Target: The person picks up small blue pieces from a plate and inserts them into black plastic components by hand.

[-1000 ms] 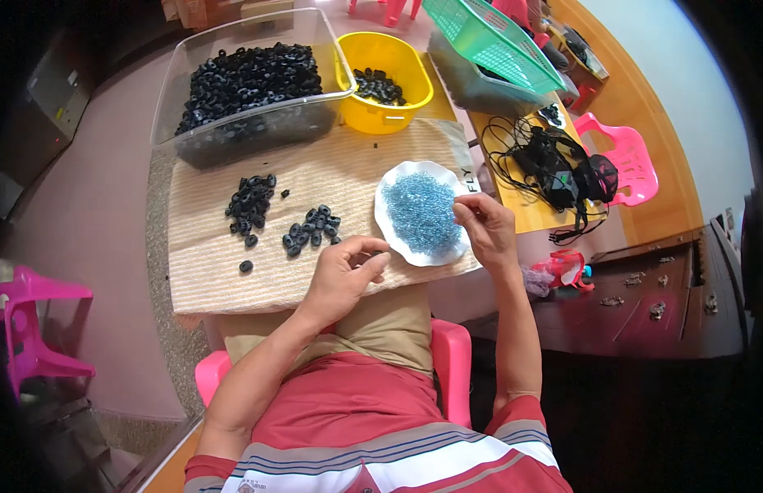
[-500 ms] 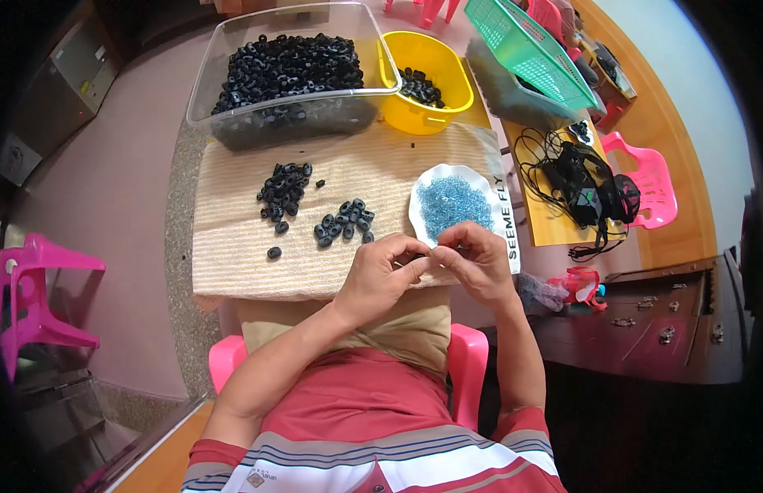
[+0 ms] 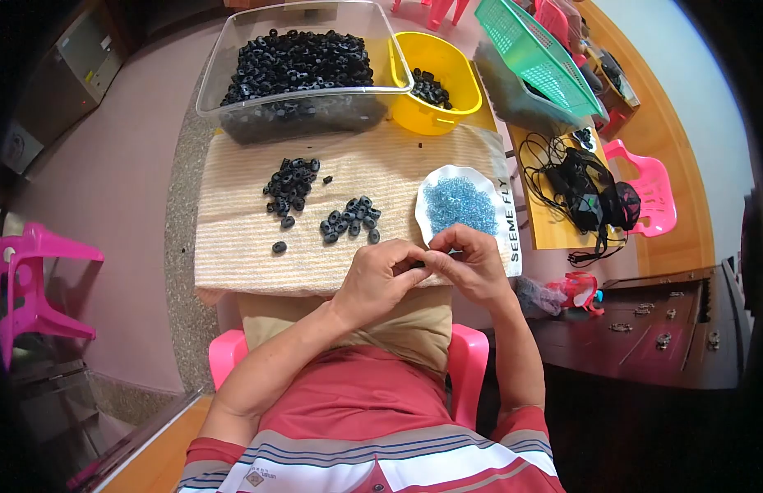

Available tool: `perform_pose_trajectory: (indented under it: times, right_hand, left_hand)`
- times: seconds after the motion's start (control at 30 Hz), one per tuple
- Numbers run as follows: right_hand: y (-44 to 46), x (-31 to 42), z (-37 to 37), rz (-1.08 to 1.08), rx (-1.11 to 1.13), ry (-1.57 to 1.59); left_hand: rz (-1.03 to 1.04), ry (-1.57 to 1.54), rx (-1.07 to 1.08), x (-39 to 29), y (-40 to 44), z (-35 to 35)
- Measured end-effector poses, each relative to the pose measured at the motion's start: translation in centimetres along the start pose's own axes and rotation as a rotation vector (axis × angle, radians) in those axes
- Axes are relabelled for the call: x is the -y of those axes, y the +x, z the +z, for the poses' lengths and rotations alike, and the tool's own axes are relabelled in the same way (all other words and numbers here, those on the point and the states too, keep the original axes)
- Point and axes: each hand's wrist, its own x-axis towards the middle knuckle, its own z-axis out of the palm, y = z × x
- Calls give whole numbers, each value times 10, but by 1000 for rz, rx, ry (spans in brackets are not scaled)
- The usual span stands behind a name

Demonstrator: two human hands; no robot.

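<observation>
Left grip [image 3: 380, 277] pinching dark piece [image 3: 418, 264] just nearside of plate [image 3: 423, 212]; right grip [image 3: 475, 264] — can't tell, contents hidden. Loose pinch could drop the piece into plate's blue beads [image 3: 460, 201].

- Along the worktop's [image 3: 233, 205] far edge, the transparent tub [image 3: 306, 122] and yellow bucket [image 3: 429, 121] walled off any reach beyond.
- Beside the right edge, the white plate [image 3: 420, 207] blocked the way.
- Left of middle lay two low obstacles, the farther cluster [image 3: 292, 187] and nearer cluster [image 3: 349, 219].
- I saw bare lanes between clusters and plate, and up the left edge.
- Left hand [image 3: 381, 279] and right hand [image 3: 470, 263] met by the near edge, closing that approach.
</observation>
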Motion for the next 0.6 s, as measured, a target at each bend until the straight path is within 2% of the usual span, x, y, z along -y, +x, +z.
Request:
perform_pose_trajectory:
  times: [0.2,0.3,0.4,0.5,0.6]
  right_hand:
    - [1,-7,4,-49,54,-64]
    - [4,-9,2,53,141,3]
    - [9,-13,2,207,225,247]
    - [20,-11,2,286,349,217]
    - [35,0,9,201,414,148]
  left_hand:
    - [-75,-68,-7,4,-4,-3]
    - [-50,-87,-29,2,-7,-4]
    - [-56,-93,-22,-1,-10,-8]
    - [-81,-138,-17,1,-14,-15]
    - [-113,-301,-68,10,-19,-17]
